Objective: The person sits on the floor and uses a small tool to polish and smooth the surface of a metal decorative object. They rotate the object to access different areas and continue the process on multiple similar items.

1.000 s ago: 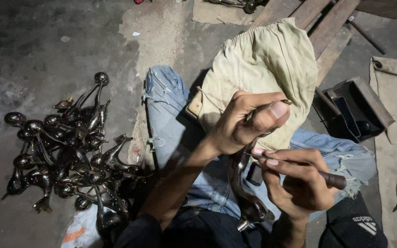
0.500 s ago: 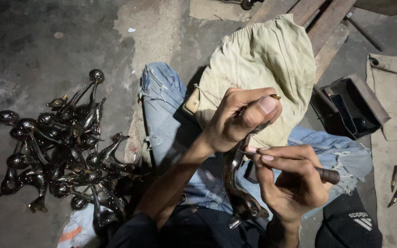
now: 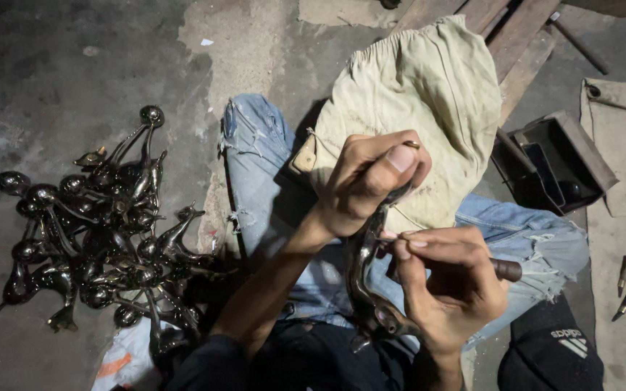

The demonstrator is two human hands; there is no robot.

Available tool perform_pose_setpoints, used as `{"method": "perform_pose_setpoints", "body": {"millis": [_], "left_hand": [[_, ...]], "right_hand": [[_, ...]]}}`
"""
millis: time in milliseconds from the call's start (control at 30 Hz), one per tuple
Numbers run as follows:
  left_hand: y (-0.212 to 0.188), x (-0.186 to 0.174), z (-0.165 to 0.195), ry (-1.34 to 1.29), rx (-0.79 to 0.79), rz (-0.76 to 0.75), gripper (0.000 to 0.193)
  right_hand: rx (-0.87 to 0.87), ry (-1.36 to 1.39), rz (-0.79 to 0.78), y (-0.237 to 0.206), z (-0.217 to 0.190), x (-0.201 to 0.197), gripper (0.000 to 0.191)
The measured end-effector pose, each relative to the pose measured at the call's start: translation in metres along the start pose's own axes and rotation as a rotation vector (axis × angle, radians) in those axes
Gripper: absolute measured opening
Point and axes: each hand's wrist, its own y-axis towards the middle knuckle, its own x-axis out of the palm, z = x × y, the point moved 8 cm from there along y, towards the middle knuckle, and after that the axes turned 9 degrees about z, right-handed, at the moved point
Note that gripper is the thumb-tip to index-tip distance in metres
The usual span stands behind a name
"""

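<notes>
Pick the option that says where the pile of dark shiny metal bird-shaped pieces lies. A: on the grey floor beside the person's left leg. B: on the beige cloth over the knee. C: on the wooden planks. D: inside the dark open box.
A: the pile of dark shiny metal bird-shaped pieces lies on the grey concrete floor, beside the blue-jeaned left leg, apart from the beige cloth.

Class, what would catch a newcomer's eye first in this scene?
At centre, the left hand grips a dark curved metal piece while the right hand holds a brown-handled tool against it. On the floor to the left lies a pile of shiny dark metal pieces.
</notes>
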Motion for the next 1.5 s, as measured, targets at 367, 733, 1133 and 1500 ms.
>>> {"method": "perform_pose_setpoints", "body": {"millis": [367,733,1133,1500], "left_hand": [[-0.013,-0.012,-0.014,-0.012,0.028,0.079,0.053],[-0.033,-0.025,-0.035,0.03,0.401,0.294,0.027],[-0.032,-0.021,-0.041,0.331,0.342,0.228,0.01],[-0.03,-0.021,-0.048,0.296,0.323,0.215,0.013]], "right_hand": [[0.015,0.025,-0.088,0.0,0.001,0.0,0.018],[0.134,0.038,0.021,-0.007,0.068,-0.029,0.012],[0.042,0.041,-0.052,0.008,0.105,-0.041,0.014],[-0.094,-0.145,-0.208,0.025,0.091,-0.042,0.017]]}}
